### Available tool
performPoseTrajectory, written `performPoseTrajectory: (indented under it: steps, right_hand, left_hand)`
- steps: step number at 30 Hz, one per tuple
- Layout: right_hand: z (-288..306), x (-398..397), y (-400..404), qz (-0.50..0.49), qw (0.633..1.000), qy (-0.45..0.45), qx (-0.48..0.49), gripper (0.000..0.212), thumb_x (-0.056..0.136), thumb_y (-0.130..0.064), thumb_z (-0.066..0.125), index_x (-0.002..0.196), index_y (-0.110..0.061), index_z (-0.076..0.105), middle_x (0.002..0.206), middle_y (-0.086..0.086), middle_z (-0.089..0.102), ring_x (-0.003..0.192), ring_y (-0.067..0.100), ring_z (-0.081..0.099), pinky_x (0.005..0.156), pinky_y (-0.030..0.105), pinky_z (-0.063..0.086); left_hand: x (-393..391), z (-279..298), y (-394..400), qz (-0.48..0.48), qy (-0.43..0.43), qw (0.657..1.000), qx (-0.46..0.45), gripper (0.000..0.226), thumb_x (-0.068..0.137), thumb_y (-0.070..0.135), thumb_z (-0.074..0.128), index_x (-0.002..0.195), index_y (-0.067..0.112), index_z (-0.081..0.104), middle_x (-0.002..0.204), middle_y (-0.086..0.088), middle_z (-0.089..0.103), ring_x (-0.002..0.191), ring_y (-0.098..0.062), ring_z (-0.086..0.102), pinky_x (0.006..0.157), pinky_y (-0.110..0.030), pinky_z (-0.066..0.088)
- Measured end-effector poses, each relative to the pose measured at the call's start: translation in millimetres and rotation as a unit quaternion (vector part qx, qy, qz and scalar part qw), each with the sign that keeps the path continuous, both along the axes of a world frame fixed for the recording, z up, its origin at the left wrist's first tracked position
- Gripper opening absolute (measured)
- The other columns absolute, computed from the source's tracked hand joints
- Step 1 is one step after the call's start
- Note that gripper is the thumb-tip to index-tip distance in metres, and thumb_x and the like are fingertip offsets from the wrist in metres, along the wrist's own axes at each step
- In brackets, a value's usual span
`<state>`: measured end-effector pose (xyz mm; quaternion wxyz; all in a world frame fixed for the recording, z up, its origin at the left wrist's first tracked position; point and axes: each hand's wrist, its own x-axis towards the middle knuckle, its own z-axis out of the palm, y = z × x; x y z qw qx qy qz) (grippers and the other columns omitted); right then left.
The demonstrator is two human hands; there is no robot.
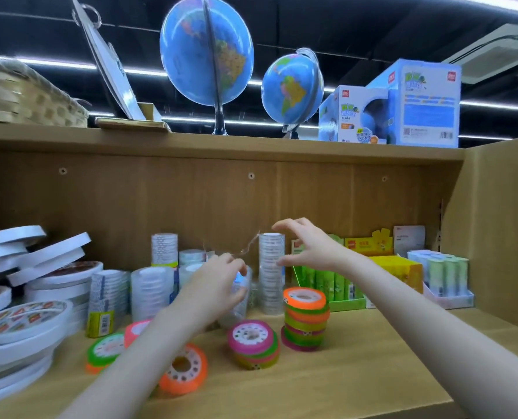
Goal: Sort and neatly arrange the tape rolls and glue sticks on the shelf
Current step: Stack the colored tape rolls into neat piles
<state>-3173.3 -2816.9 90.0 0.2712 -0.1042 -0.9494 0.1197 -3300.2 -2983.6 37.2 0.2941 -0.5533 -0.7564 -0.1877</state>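
My left hand [218, 282] is closed around a clear wrapped pack of tape rolls [239, 300] at the middle of the shelf. My right hand [306, 246] hovers open, fingers spread, beside the top of a tall clear tape stack [270, 276]. A torn strip of clear wrap [248, 246] hangs between the hands. Neon tape rolls lie in front: an orange one [185, 370], a pink-topped pile [253, 343] and an orange-topped stack [305, 317]. Green glue sticks [327, 282] stand in a box to the right.
Big white tape rolls [25, 297] pile up at the left. More clear tape packs [152, 291] stand behind. A yellow box [403, 270] and pale glue sticks [448, 276] sit at the right by the shelf wall [493, 237]. Globes [206, 49] stand on top.
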Motion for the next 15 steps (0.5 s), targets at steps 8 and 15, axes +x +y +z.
performPoseTrajectory:
  steps: [8,15]
  right_hand:
    - [-9,-44,21,-0.022,1.000,-0.003,0.021,0.058,0.069,-0.022,0.080,0.117,-0.018,0.046,0.112,0.008,0.052,0.092,0.017,0.049,0.077,0.025,0.038]
    - [-7,-45,30,-0.097,0.994,-0.027,0.050,0.052,0.074,-0.029,0.076,0.113,-0.011,0.047,0.096,0.004,0.041,0.093,0.020,0.042,0.074,0.026,0.032]
  left_hand:
    - [-28,-5,-2,0.083,0.042,0.995,-0.034,0.037,0.079,0.056,0.047,0.104,0.031,0.061,0.112,0.010,0.054,0.108,-0.021,0.050,0.090,-0.040,0.038]
    - [-30,-5,1,0.090,0.017,0.994,-0.064,0.043,0.083,0.056,0.052,0.119,0.033,0.050,0.128,0.010,0.042,0.121,-0.017,0.034,0.095,-0.031,0.029]
